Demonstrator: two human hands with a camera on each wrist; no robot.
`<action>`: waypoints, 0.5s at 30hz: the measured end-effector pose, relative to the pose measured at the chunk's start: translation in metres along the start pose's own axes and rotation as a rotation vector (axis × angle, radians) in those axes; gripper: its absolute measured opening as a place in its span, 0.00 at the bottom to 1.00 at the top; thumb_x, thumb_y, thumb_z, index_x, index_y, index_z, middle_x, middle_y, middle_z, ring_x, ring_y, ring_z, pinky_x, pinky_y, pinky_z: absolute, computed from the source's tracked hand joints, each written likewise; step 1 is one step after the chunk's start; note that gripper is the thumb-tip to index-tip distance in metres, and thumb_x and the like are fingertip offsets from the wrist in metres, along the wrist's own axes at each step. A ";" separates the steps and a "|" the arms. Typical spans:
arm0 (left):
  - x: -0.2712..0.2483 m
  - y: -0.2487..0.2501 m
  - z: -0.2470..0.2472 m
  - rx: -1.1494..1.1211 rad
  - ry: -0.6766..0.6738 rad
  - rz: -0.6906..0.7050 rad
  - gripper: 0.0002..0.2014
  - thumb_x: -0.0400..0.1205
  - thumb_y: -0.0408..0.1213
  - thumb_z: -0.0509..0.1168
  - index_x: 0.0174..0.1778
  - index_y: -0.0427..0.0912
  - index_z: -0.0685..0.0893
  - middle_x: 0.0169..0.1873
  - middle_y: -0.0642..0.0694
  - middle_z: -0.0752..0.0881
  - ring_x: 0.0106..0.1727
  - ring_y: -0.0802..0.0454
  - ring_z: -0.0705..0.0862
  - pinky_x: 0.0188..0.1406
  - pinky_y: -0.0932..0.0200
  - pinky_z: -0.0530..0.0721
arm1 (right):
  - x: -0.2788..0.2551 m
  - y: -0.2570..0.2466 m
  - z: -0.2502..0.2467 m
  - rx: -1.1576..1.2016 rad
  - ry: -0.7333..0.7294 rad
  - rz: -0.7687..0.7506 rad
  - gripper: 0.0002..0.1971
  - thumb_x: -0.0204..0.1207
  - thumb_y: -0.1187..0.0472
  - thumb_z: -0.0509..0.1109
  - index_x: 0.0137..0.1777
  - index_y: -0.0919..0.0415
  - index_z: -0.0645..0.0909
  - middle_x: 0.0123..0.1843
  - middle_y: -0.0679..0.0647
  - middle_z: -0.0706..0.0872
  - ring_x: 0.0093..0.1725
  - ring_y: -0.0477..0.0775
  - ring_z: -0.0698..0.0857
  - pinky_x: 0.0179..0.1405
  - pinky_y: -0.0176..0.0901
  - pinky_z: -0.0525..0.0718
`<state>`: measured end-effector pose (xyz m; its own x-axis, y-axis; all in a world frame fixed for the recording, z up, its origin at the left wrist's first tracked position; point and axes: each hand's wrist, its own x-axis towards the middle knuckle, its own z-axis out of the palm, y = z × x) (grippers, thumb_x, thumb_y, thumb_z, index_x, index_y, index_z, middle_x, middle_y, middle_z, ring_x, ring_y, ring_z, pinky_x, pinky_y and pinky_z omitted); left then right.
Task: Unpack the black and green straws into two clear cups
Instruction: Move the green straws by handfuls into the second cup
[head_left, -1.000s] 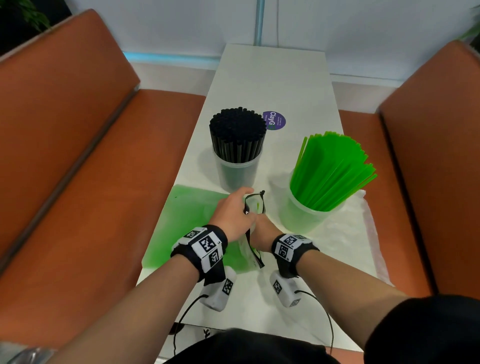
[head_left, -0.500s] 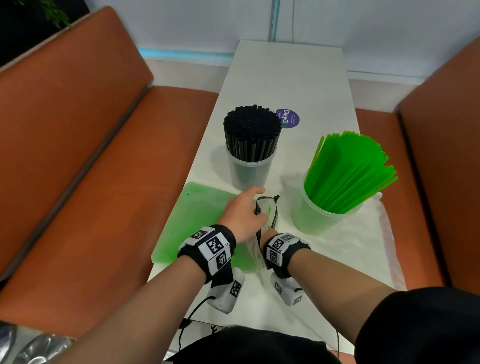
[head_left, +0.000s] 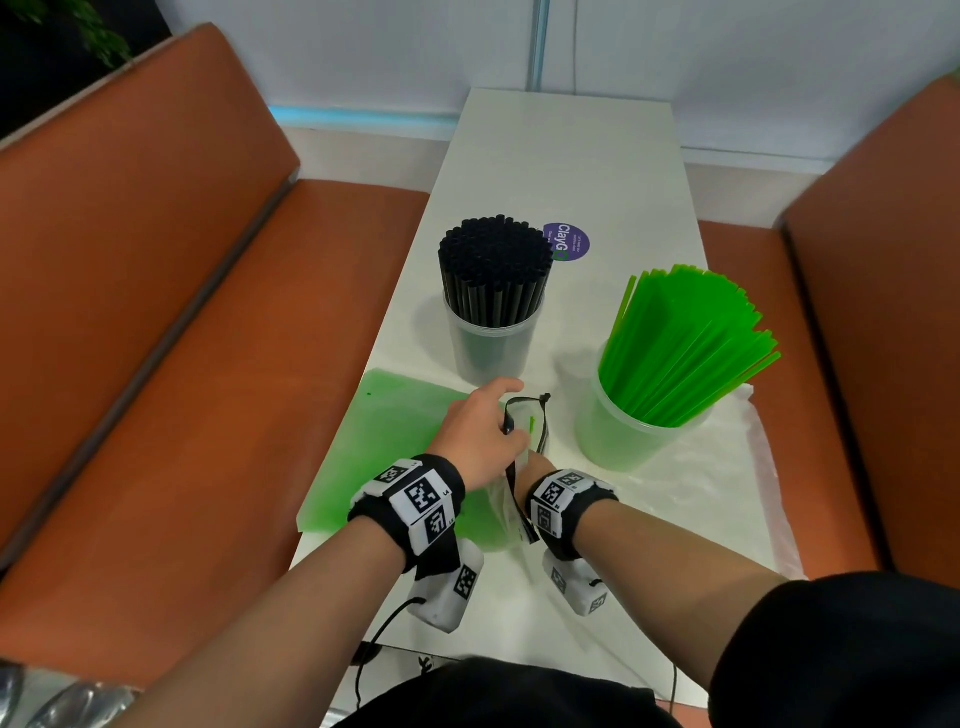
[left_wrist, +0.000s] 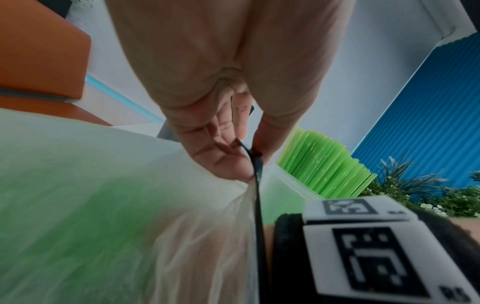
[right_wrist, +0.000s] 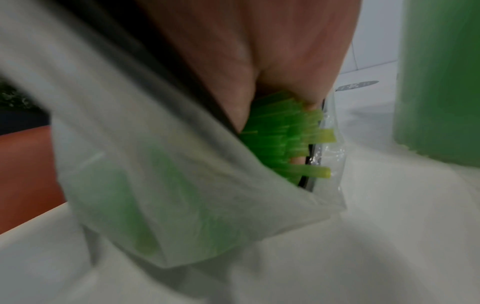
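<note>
Black straws (head_left: 493, 270) stand packed in a clear cup (head_left: 491, 348) at mid table. Green straws (head_left: 685, 343) fan out of a second clear cup (head_left: 618, 441) to its right. A clear bag (head_left: 384, 457) with green straws inside lies on the table's left. My left hand (head_left: 483, 431) pinches the bag's black-edged mouth (left_wrist: 255, 162) and holds it up. My right hand (head_left: 532, 465) reaches into the bag and is mostly hidden in the head view. In the right wrist view its fingers (right_wrist: 241, 98) grip a bunch of green straws (right_wrist: 285, 139) inside the bag.
An empty clear bag (head_left: 727, 499) lies flat under and beside the green cup. A purple round sticker (head_left: 569, 241) sits behind the black straws. Orange bench seats (head_left: 208, 389) flank the narrow white table (head_left: 571, 156) on both sides.
My right hand has slid a little deeper into the bag while the left keeps pinching the mouth. The head view has shifted slightly; the cups have not moved.
</note>
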<state>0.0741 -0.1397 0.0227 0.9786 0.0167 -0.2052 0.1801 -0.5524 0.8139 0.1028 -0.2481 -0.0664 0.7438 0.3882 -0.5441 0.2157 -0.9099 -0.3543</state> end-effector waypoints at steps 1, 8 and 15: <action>-0.001 0.000 0.000 0.000 0.002 -0.001 0.27 0.79 0.33 0.68 0.75 0.52 0.75 0.39 0.44 0.86 0.30 0.57 0.82 0.45 0.55 0.88 | -0.002 0.000 -0.001 -0.015 0.013 0.004 0.18 0.81 0.64 0.66 0.71 0.63 0.76 0.69 0.61 0.81 0.69 0.60 0.80 0.60 0.44 0.75; -0.005 -0.003 0.003 0.003 0.017 -0.006 0.26 0.79 0.32 0.69 0.74 0.51 0.76 0.41 0.36 0.88 0.28 0.53 0.82 0.44 0.50 0.89 | -0.014 -0.013 -0.023 -0.270 -0.071 -0.152 0.04 0.79 0.69 0.61 0.45 0.66 0.77 0.46 0.61 0.82 0.47 0.60 0.82 0.47 0.47 0.80; 0.000 -0.005 0.005 0.005 0.033 -0.013 0.26 0.79 0.31 0.69 0.74 0.51 0.76 0.42 0.37 0.88 0.32 0.48 0.84 0.44 0.51 0.88 | -0.027 0.001 -0.037 -0.366 0.062 -0.136 0.07 0.78 0.69 0.60 0.39 0.61 0.71 0.38 0.55 0.79 0.38 0.58 0.78 0.36 0.46 0.74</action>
<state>0.0724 -0.1409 0.0164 0.9789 0.0515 -0.1978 0.1926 -0.5561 0.8085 0.1057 -0.2646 -0.0239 0.7273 0.5093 -0.4602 0.5176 -0.8472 -0.1196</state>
